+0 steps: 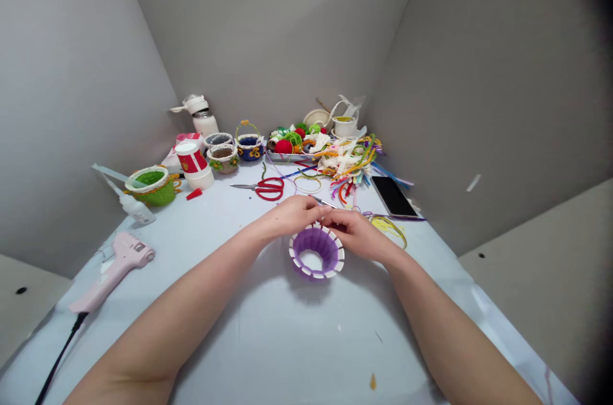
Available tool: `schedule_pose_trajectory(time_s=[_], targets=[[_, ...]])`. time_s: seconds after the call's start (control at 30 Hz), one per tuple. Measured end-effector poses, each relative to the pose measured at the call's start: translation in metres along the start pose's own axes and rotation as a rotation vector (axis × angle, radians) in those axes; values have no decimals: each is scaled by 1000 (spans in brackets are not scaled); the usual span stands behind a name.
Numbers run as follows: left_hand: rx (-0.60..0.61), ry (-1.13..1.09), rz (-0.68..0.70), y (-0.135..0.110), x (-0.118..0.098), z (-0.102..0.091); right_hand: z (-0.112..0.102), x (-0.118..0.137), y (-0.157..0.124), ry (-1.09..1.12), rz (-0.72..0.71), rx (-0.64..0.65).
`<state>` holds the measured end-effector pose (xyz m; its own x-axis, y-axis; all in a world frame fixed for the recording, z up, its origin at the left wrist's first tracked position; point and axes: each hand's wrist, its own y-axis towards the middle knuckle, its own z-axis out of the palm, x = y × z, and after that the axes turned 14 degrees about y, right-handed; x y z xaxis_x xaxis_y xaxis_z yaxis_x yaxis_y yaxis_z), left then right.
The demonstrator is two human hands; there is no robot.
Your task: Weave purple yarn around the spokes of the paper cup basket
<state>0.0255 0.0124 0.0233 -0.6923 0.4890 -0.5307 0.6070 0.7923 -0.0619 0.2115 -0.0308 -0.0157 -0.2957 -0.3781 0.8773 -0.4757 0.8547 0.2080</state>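
Observation:
A small cup-shaped basket (329,250), wound inside with purple yarn and edged by a white slotted rim, is tipped so that its mouth faces me. My left hand (297,213) bends over its far edge, fingers closed at the rim. From the right, my right hand (355,232) meets it there, its fingers also curled on the rim. The fingertips of both hands nearly touch, and they partly hide that far edge. Just behind the hands, a thin pen-like tool (323,202) is partly covered.
Red-handled scissors (269,188) lie beyond my left hand. A pink glue gun (117,264), a green basket (160,191) and a glue bottle (136,208) are at left. Finished baskets (249,148), yarn balls (283,146) and coloured strips (352,159) line the back; a phone (393,195) lies right.

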Motion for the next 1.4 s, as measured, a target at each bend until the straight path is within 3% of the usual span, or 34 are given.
schedule_pose_trajectory(time_s=[0.23,0.4,0.6,0.8,1.13,1.4], targets=[[71,-192,17,-9,-1,3,0,-1,1,-28,68,2],[55,-174,-32,-13,5,2,-9,7,-4,26,121,-37],[16,-71,-57,-15,4,5,-11,17,-7,-26,24,-86],[-7,-53,-42,-13,6,11,-11,22,-8,-94,-62,-11],[-22,-57,-35,-13,11,13,-24,19,-10,-133,-62,45],[-115,42,-81,-15,10,5,-12,10,-4,-67,43,43]])
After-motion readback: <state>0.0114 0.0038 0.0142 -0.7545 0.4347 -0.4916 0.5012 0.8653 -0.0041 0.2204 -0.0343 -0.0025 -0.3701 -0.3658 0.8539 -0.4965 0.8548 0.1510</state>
